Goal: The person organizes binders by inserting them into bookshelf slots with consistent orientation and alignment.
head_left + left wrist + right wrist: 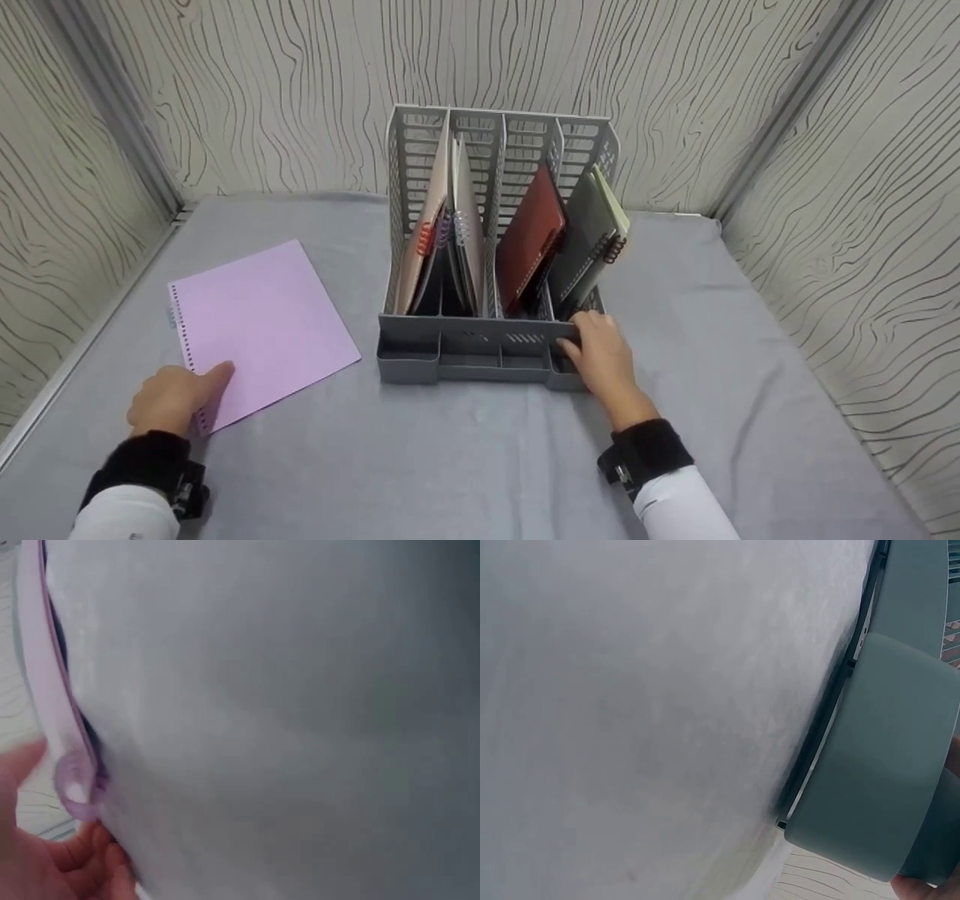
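Note:
A light purple spiral notebook (262,330) lies at an angle on the left side of the table. My left hand (169,397) is at its near corner, thumb over the cover; the left wrist view shows the purple coil (79,784) between the thumb and curled fingers. In the middle stands a grey file organizer (469,367) with upright slots and small front trays. My right hand (604,352) grips its front right corner, thumb inside the small tray and fingers over the divider. The right wrist view shows the organizer's outer front wall (877,757), with just bits of fingers at the edge.
Upright in the slots are pinkish spiral notebooks (471,217), a red notebook (532,240) and a dark grey notebook (581,240) with a pale one (611,199) beside it. Grey cloth (450,465) covers the table. Wood-patterned panels (300,90) stand behind and at both sides.

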Demonstrator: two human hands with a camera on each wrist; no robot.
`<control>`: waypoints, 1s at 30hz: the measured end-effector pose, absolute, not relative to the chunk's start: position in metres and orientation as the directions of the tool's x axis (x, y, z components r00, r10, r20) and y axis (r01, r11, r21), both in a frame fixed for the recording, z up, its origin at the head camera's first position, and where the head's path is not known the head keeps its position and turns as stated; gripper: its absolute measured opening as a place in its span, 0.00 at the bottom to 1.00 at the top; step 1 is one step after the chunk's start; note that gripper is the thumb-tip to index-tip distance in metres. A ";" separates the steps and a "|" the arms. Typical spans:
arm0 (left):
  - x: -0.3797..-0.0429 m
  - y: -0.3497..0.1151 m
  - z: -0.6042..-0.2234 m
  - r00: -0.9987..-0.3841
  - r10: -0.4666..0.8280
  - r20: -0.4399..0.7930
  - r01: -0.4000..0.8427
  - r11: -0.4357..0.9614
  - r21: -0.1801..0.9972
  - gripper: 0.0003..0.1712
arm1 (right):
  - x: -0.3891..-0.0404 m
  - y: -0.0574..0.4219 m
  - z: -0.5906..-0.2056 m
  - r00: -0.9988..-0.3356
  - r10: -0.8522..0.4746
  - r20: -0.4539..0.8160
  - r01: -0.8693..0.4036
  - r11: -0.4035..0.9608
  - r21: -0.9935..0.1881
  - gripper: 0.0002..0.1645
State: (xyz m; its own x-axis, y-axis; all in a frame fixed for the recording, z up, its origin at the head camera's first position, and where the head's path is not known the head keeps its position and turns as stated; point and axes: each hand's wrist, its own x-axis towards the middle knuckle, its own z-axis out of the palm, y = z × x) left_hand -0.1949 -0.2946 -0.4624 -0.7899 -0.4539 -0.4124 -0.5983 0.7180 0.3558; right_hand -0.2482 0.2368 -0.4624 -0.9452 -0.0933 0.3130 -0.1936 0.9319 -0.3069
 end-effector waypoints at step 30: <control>-0.193 -0.324 -0.472 -0.846 -0.027 -0.532 -0.532 -0.029 0.847 0.22 | -0.247 0.237 -0.462 -0.948 -0.103 0.303 -0.194 0.937 -0.290 0.13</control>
